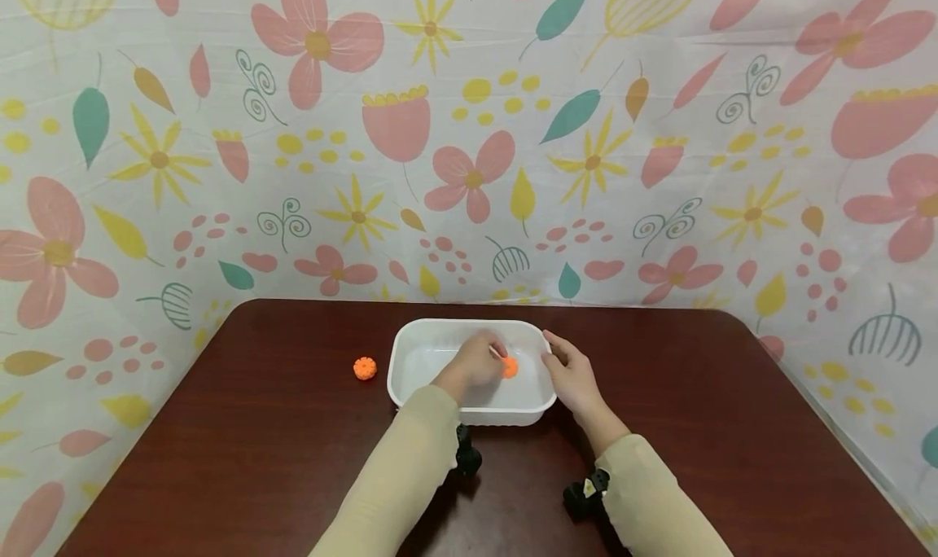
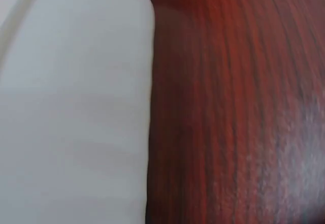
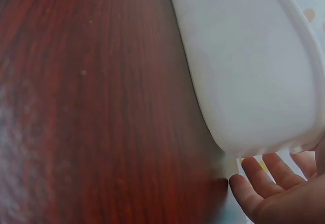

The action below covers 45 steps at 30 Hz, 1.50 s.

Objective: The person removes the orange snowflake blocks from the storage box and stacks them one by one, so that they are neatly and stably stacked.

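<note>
A white rectangular tray [image 1: 469, 416] with rounded corners stands on the table. Inside it, my left hand [image 1: 475, 366] reaches down with bent fingers. Right by those fingertips is a small orange scalloped piece [image 1: 509, 367], like a mini pumpkin. Whether the fingers pinch it is hidden by the hand. My right hand [image 1: 575, 378] holds the tray's right end at the rim; its fingers [image 3: 256, 178] show along the outside in the right wrist view. Left of the tray lies another orange pumpkin-shaped piece [image 1: 365, 368]. The left wrist view shows the tray's outer wall [image 2: 76, 112], no hand.
The dark red-brown wooden table [image 1: 278, 443] has rounded far corners. Behind it hangs a white cloth [image 1: 469, 76] printed with flowers and leaves. A black wrist device [image 1: 467, 451] sits at the left cuff, and another black device [image 1: 586, 494] at the right.
</note>
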Motion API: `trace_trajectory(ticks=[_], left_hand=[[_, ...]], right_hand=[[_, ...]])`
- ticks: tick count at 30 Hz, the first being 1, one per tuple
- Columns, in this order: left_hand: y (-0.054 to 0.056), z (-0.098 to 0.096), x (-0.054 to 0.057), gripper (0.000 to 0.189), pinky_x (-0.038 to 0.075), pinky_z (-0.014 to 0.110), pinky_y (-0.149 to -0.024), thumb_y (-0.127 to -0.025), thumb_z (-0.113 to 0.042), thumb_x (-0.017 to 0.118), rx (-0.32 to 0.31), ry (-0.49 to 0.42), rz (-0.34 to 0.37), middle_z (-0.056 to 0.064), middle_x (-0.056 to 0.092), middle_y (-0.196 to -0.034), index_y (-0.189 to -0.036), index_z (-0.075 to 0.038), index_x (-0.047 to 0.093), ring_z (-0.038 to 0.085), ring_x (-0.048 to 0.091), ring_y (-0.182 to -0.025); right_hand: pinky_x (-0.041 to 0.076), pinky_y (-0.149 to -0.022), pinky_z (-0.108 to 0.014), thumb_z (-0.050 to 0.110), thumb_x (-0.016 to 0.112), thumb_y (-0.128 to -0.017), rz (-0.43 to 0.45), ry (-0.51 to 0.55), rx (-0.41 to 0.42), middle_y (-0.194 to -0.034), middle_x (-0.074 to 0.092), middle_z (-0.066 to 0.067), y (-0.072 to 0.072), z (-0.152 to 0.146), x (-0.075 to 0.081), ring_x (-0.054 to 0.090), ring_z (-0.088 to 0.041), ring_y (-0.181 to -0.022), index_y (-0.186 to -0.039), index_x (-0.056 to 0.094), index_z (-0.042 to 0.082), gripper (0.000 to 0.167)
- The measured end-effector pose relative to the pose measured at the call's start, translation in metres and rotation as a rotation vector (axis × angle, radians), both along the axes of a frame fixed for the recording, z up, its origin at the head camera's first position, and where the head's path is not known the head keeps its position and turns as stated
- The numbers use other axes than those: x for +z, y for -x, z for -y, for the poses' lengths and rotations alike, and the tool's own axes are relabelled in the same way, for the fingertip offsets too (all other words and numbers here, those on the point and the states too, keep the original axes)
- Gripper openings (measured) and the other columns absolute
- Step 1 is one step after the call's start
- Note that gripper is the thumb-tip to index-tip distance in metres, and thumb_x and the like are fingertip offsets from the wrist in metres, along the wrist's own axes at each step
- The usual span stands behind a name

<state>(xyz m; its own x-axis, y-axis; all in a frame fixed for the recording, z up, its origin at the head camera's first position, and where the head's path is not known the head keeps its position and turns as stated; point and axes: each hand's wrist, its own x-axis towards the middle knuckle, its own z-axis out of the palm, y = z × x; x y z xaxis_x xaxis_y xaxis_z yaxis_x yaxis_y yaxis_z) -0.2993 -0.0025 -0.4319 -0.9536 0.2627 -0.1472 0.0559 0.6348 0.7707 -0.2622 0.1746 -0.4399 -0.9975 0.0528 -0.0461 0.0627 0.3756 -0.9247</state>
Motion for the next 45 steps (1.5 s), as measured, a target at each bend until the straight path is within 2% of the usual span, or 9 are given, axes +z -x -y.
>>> trace_trajectory(ticks=[7,13,20,27,34,45], left_hand=[[-0.002,0.005,0.002,0.007,0.048,0.023,-0.054,-0.084,0.000,0.063,0.064,-0.182,0.111,0.005,0.062,-0.074,-0.089,-0.005,0.062,0.013,0.055,-0.059],[-0.008,0.008,0.008,0.009,0.054,0.026,-0.054,-0.085,0.000,0.062,0.092,-0.288,0.132,0.007,0.063,-0.076,-0.094,-0.001,0.062,0.013,0.060,-0.059],[-0.018,0.021,0.010,0.011,0.056,0.028,-0.058,-0.086,-0.003,0.064,0.090,-0.338,0.119,0.009,0.064,-0.081,-0.097,-0.001,0.064,0.013,0.064,-0.065],[-0.025,0.036,0.012,0.014,0.057,0.030,-0.063,-0.087,-0.004,0.063,0.094,-0.402,0.116,0.009,0.064,-0.084,-0.100,-0.001,0.063,0.013,0.064,-0.067],[-0.028,0.051,0.017,0.016,0.058,0.031,-0.066,-0.090,-0.008,0.062,0.089,-0.410,0.106,0.010,0.063,-0.088,-0.104,-0.001,0.062,0.014,0.065,-0.072],[-0.034,0.065,0.026,0.015,0.058,0.031,-0.067,-0.089,-0.007,0.063,0.140,-0.420,0.089,0.010,0.062,-0.086,-0.103,0.000,0.063,0.013,0.065,-0.071]], right_hand=[[0.049,-0.096,-0.045,0.019,0.044,-0.099,0.010,-0.004,-0.001,-0.141,0.045,-0.020,-0.002,-0.001,0.000,0.048,-0.033,-0.126,-0.143,0.041,0.014,0.045],[0.049,-0.095,-0.044,0.019,0.045,-0.099,0.004,0.002,0.001,-0.140,0.047,-0.019,-0.001,-0.001,-0.003,0.049,-0.032,-0.125,-0.143,0.042,0.014,0.045],[0.049,-0.095,-0.045,0.021,0.045,-0.099,0.032,0.019,0.003,-0.141,0.045,-0.019,-0.002,-0.001,-0.004,0.047,-0.032,-0.128,-0.143,0.041,0.014,0.045],[0.051,-0.092,-0.043,0.021,0.045,-0.098,0.014,0.020,-0.006,-0.139,0.048,-0.019,-0.002,0.000,-0.005,0.051,-0.032,-0.124,-0.142,0.043,0.013,0.045],[0.050,-0.094,-0.045,0.020,0.045,-0.098,0.016,0.029,-0.013,-0.140,0.047,-0.019,-0.001,0.000,-0.001,0.049,-0.032,-0.126,-0.142,0.042,0.013,0.045],[0.052,-0.090,-0.039,0.020,0.045,-0.097,0.025,0.030,-0.029,-0.139,0.049,-0.018,0.002,-0.005,0.004,0.052,-0.032,-0.122,-0.142,0.044,0.014,0.045]])
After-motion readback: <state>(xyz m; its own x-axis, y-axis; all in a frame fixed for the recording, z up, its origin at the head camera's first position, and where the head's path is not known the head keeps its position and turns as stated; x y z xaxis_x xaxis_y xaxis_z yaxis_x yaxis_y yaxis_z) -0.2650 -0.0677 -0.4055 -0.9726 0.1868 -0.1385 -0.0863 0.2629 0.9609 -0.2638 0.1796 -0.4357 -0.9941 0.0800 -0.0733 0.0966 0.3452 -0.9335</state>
